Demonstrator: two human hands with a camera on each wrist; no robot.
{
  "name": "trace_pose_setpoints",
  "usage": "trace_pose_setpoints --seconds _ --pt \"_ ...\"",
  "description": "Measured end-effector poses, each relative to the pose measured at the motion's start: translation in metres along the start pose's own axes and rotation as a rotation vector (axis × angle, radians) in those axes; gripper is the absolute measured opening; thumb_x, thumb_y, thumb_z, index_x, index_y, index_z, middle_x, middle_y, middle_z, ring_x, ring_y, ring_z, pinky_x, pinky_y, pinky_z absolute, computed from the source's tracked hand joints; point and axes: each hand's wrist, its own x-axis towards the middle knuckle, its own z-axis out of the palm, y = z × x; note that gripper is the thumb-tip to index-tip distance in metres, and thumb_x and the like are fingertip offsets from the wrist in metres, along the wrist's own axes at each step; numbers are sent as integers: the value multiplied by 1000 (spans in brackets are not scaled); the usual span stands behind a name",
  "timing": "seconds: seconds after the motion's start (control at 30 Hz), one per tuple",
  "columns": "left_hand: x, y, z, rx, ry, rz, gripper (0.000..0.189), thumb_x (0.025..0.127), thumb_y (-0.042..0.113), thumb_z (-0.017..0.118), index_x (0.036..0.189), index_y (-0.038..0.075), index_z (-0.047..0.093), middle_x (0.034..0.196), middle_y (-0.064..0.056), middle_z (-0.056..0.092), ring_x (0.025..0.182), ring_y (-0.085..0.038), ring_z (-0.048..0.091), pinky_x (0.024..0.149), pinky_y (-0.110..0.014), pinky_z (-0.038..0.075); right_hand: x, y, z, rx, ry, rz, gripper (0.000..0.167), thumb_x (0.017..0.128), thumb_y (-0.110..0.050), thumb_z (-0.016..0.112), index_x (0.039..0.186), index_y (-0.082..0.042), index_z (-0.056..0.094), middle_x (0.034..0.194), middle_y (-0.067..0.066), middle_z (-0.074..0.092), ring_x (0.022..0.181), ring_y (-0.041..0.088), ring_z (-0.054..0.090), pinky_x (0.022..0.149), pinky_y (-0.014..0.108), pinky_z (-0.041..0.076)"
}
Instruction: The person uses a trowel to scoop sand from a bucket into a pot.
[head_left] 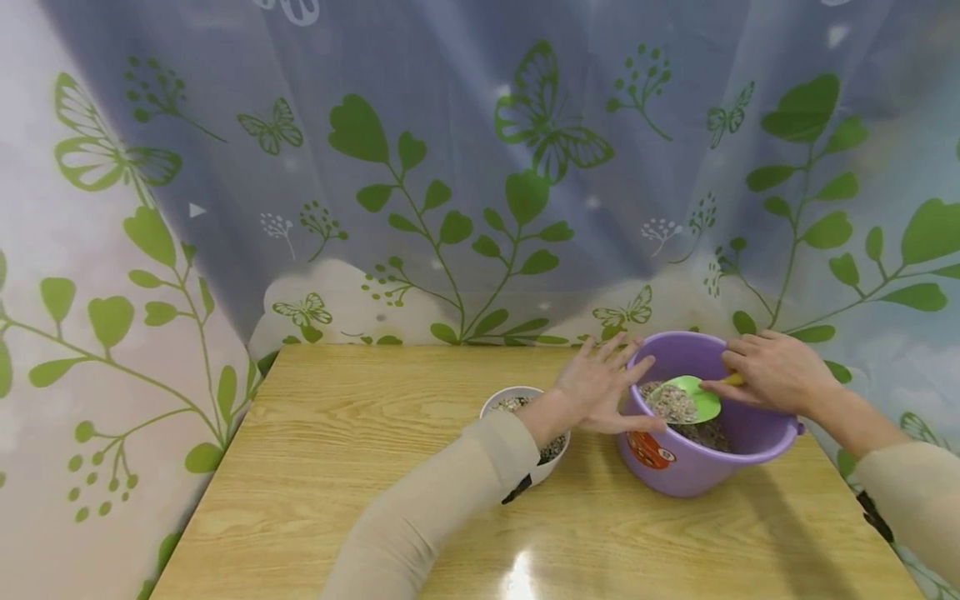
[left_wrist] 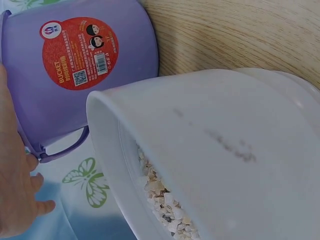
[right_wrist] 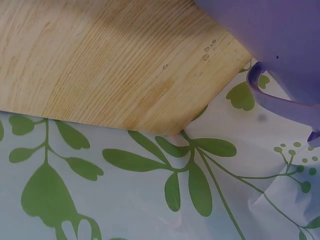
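A purple bucket (head_left: 678,479) with a red label stands on the right of the table, grit-like material in its bottom. My right hand (head_left: 780,373) grips the yellow handle of a green scoop (head_left: 707,403) over the bucket's opening. Pale, grainy material (head_left: 670,403) fills the front of the scoop. At the bucket's left rim, my left hand (head_left: 596,387) has its fingers spread. Below the left forearm sits a white pot (left_wrist: 215,120), partly hidden in the head view, with pale chips (left_wrist: 167,207) inside.
The wooden table (head_left: 337,450) reaches back to a curtain (head_left: 450,150) with green leaves and butterflies. In the right wrist view, the bucket's handle (right_wrist: 280,105) hangs near the table's corner.
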Motion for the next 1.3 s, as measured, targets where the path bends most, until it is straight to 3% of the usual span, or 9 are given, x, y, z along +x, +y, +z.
trace_pose_setpoints --seconds 0.13,0.4,0.53,0.87,1.13,1.3 --pt "1 0 1 6 1 1 105 90 95 16 172 31 1 181 2 -5 169 -23 2 139 -51 10 -1 0 1 8 4 21 55 96 -73 58 67 -26 51 66 -14 44 61 4 40 57 29 43" --pt "1 0 1 21 2 1 105 90 95 16 172 30 2 181 1 -5 169 -23 2 139 -51 11 2 1 1 -19 74 -6 67 101 -79 36 65 -24 49 62 -13 44 58 6 37 57 26 32" --pt "1 0 0 31 2 0 105 90 95 16 172 30 3 181 1 -5 169 -23 3 138 -51 12 2 2 -1 -26 92 -9 70 102 -80 31 65 -24 50 62 -11 46 58 7 38 57 26 30" --pt "-3 -3 -5 30 -25 -2 110 88 97 18 171 28 -3 180 2 -4 169 -23 0 138 -50 12 4 4 -2 -2 111 12 71 100 -81 35 65 -23 54 65 -4 60 58 11 49 55 29 38" --pt "-14 -12 -4 -8 -8 4 113 88 97 23 172 26 -3 181 2 0 169 -24 3 137 -52 14 2 3 -2 17 124 30 70 100 -81 35 63 -24 51 64 -7 55 57 9 44 54 28 35" --pt "-22 -21 -3 -26 -2 1 113 88 97 24 171 26 -3 181 2 -1 169 -25 4 137 -53 16 1 3 -7 34 100 73 64 97 -80 46 64 -26 50 63 -12 48 58 5 38 56 26 34"
